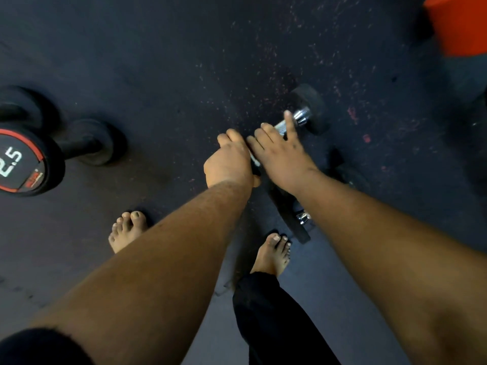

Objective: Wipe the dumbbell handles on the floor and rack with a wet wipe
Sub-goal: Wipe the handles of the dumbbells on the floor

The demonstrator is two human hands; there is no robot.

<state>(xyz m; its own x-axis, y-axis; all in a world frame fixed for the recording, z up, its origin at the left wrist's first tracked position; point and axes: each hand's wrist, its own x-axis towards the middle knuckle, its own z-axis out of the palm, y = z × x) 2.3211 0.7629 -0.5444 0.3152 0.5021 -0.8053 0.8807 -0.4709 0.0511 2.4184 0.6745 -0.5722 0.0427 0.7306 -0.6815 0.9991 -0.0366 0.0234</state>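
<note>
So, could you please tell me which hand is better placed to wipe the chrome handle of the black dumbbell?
Right, probably. The right hand already lies across the black dumbbell's chrome handle, fingers extended; the left hand is curled beside it.

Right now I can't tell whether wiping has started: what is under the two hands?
The chrome dumbbell handle runs under the right hand. A sliver of white shows between it and the left hand, perhaps the wipe. The hands cover the rest of the handle.

Both hands cover most of the dumbbell handle (280,126); red-ringed dumbbell (21,159) and orange object (458,25) cropped by frame edges.
</note>
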